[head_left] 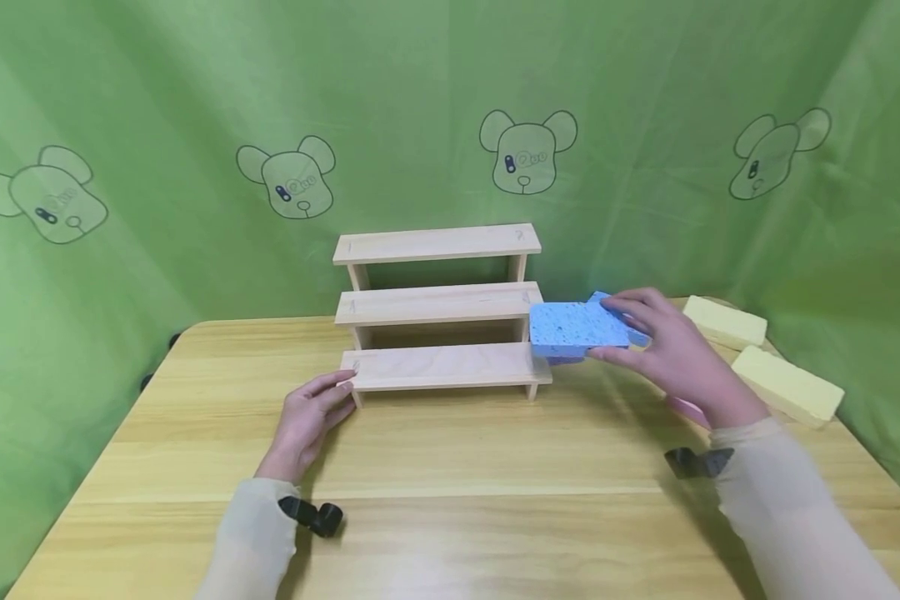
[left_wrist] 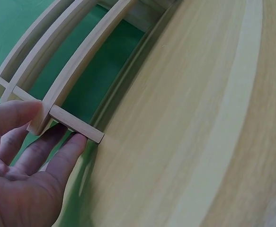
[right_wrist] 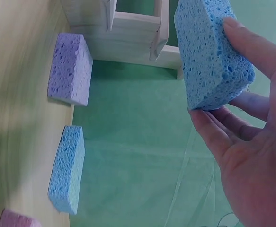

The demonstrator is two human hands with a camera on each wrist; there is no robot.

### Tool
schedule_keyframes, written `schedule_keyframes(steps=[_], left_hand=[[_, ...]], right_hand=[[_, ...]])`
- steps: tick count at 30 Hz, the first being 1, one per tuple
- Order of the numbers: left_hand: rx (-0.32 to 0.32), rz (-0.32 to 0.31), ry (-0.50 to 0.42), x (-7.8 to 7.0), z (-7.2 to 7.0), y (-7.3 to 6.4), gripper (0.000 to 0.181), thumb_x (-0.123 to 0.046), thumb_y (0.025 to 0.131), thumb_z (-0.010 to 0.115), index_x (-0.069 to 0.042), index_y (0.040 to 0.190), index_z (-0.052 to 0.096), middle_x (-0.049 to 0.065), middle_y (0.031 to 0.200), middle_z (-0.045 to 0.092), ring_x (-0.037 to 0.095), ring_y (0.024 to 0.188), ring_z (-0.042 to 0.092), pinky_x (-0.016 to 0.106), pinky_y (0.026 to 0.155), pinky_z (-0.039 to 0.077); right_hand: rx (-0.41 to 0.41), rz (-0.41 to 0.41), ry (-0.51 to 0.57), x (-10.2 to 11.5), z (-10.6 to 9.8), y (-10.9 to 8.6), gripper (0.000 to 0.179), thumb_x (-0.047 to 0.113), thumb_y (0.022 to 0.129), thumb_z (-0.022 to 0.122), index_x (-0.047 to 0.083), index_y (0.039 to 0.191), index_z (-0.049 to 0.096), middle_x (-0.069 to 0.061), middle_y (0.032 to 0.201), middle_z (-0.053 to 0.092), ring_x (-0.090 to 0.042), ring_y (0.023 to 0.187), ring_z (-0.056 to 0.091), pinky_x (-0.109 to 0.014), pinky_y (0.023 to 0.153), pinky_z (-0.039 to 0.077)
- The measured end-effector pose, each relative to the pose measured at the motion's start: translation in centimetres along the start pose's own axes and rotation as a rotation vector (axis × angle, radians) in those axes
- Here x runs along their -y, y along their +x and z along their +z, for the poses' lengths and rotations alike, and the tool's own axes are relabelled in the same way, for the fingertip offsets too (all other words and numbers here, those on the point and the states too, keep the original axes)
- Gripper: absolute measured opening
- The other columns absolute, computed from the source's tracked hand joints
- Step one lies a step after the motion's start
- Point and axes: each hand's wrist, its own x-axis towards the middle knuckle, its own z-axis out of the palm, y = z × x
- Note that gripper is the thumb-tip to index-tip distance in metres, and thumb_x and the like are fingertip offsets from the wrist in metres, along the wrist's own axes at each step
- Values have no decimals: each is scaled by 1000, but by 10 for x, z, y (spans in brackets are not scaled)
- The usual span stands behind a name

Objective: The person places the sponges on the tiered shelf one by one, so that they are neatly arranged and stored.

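Observation:
My right hand (head_left: 671, 358) grips a porous blue sponge (head_left: 576, 327) by its right end, thumb on one face and fingers on the other. That sponge is held up at the right end of a three-step wooden shelf (head_left: 442, 367), overlapping its lower steps in the head view. At the shelf's left end, my left hand (head_left: 307, 421) pinches the lowest step, thumb at the board and fingers by its short leg (left_wrist: 76, 124). In the right wrist view, a purple sponge (right_wrist: 69, 70) and a second blue sponge (right_wrist: 66, 170) stand on the table beside the shelf.
Two pale yellow sponges (head_left: 787, 385) lie at the table's right edge. A pink sponge (head_left: 688, 411) is mostly hidden under my right wrist. Behind the wooden table (head_left: 435, 467) hangs a green curtain (head_left: 412, 100) printed with bear heads.

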Motion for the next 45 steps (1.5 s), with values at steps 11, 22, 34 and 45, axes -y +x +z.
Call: schedule_keyframes(steps=[11,22,34,45], left_hand=[[8,0,2,-1,-1,0,36,0,95,62,8,130,57,14,140,47,31,123,53,31,96,52],[7,0,-3,0,-1,1,36,1,95,62,8,130,57,14,139,48,31,124,52,31,96,52],[4,1,0,-1,-1,2,36,-1,94,64,7,129,58,13,139,49,30,122,54,31,96,52],[1,-9,-15,0,-2,1,34,0,94,63,5,127,60,12,138,51,28,121,56,31,95,52]], right_hand=[[-32,-22,-6,9,6,13,75,35,81,82,0,139,50,-17,138,43,-44,126,42,-65,104,34],[-87,-78,-25,21,15,30,77,39,78,83,2,138,53,-15,138,45,-39,127,41,-64,104,34],[-73,-102,19,30,26,46,75,40,82,80,2,140,51,-13,138,44,-38,119,49,-58,101,43],[-55,-106,58,32,37,57,79,45,83,78,3,143,49,-11,140,43,-37,121,51,-55,104,42]])
